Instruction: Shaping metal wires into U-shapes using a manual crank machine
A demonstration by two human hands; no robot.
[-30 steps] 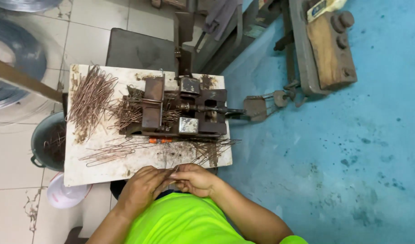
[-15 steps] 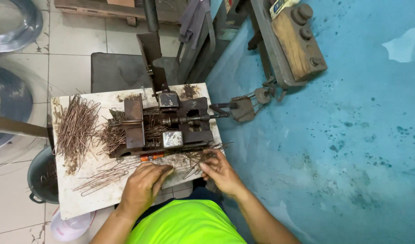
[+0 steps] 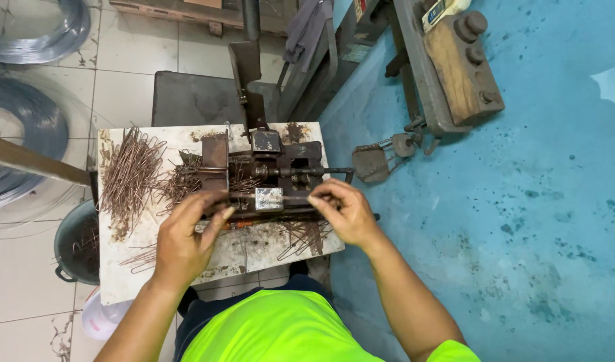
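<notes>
A dark metal bending jig (image 3: 267, 175) is fixed on a worn white work board (image 3: 119, 281). My left hand (image 3: 187, 238) rests at the jig's front left, fingers pinched on a bundle of thin rusty wire rods (image 3: 247, 198) laid across the jig. My right hand (image 3: 344, 211) grips the other end of the same rods at the jig's front right. A heap of bent brown wire pieces (image 3: 130, 175) lies on the board's left side. More loose wires (image 3: 300, 238) lie near the front edge.
A dark bucket (image 3: 76, 245) with wire scraps stands under the board's left edge. Coils of grey wire (image 3: 26, 134) lie on the tiled floor at left. A foot pedal (image 3: 371, 163) and a wooden block on a metal frame (image 3: 461, 64) sit on the blue floor at right.
Both hands have moved up from the board's front edge onto the jig, carrying the wire rods into it. The camera view has shifted closer.
</notes>
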